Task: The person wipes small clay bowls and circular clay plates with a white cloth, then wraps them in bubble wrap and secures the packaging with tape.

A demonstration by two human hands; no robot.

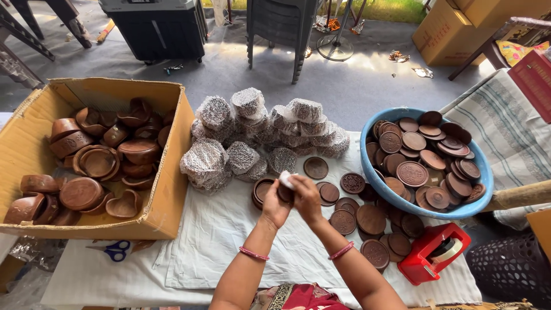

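1. Head view, the hands: the left hand [275, 208] and the right hand [306, 198] meet over the white cloth [224, 241], just in front of the heap of foil-wrapped bundles [258, 138]. Both are curled closed around one small dark brown clay piece [285, 193], with a bit of white material [286, 179] pinched at the fingertips above it. Neither palm is spread; what exactly the white bit is I cannot tell.

2. The held piece sits between the two hands, touching both, so neither is clearly nearer. It is round as far as it shows, with no long axis to speak of; most of it is hidden by the fingers.

3. Just left of the hands, touching the near edge of the heap's foot, a short stack of brown clay cups [263, 191] rests on the cloth, nearer the left hand.

4. Right of the heap, loose round clay lids [370, 219] lie flat on the cloth, nearer the right hand; one lid [315, 167] lies right against the heap's front.

5. Farther right of the heap, a blue basin [483, 172] holds many more lids.

6. Left of the heap, an open cardboard box [175, 172] is filled with brown clay bowls [97, 162].

7. In front of the basin, well right of the heap, stands a red tape dispenser [430, 254]. Blue-handled scissors [115, 251] lie in front of the box.

8. Each wrist wears a pink bangle [253, 253].
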